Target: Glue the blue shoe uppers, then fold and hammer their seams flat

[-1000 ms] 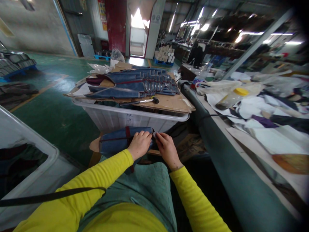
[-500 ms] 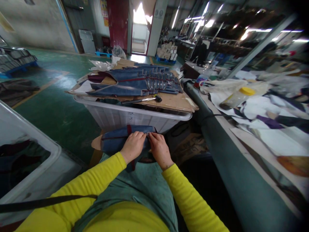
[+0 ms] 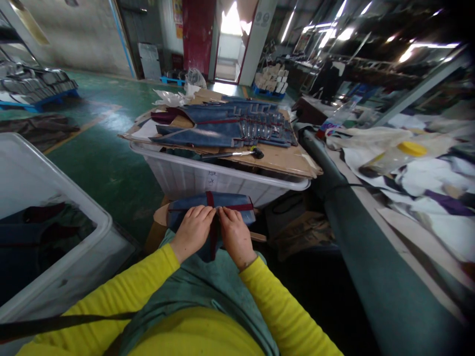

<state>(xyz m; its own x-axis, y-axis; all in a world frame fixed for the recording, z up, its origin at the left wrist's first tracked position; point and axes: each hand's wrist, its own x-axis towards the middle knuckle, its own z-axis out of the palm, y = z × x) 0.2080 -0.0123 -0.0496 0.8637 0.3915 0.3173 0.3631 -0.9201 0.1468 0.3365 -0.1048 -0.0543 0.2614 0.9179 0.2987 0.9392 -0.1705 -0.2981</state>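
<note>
A blue leather-like piece with dark red stripes (image 3: 232, 200) lies across my lap, draped over a tan support (image 3: 161, 217) whose end sticks out at the left. My left hand (image 3: 195, 230) presses on it with the fingers bent together. Close beside it, my right hand (image 3: 235, 235) has thumb and fingertips closed on the same piece. The two sets of fingertips nearly meet where the red stripes cross. Part of the piece hangs down below my hands. Whatever lies under the fingertips is hidden.
Ahead, a white tub (image 3: 178, 173) carries a cardboard sheet (image 3: 293, 160) with stacked blue pieces (image 3: 215, 133) and a hammer (image 3: 257, 153). Another white tub (image 3: 106, 222) stands at left. On the right, a cluttered table holds a yellow-lidded jar (image 3: 395, 157), beside a long green roll (image 3: 352, 257).
Both hands have moved left along the blue piece, from near its right end to the crossing of the stripes. The surroundings have shifted right in view as my head turned.
</note>
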